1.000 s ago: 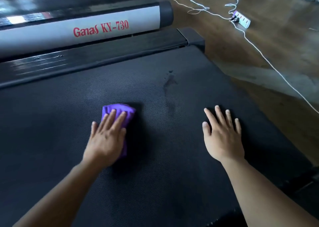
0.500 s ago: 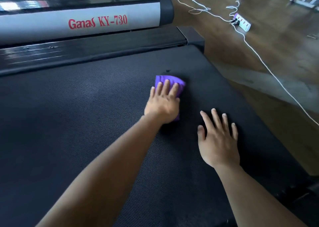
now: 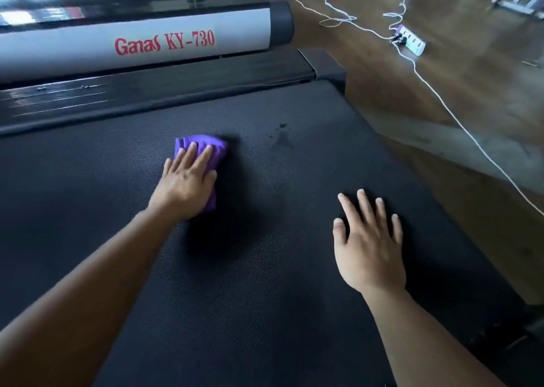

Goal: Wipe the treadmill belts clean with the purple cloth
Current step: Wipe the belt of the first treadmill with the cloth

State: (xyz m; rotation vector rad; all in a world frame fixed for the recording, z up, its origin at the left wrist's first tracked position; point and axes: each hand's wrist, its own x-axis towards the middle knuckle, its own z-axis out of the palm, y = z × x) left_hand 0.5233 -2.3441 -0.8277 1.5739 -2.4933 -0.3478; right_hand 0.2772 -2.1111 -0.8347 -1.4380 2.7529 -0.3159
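Observation:
The black treadmill belt [image 3: 265,283] fills most of the view. My left hand [image 3: 188,177] lies flat on the folded purple cloth [image 3: 216,146] and presses it onto the belt left of centre, fingers straight. A dark smudge [image 3: 281,136] marks the belt to the right of the cloth. My right hand [image 3: 368,239] rests palm down on the bare belt at the right, fingers spread, holding nothing.
A grey side rail [image 3: 88,51] with red "Ganas KY-730" lettering runs along the far side, with a black foot strip [image 3: 147,89] below it. On the wooden floor [image 3: 456,98] at the right lie a white cable [image 3: 459,121] and a power strip [image 3: 410,40].
My left hand has slid the cloth from over the smudge back to the left, uncovering the mark. My right hand has stayed in place on the belt.

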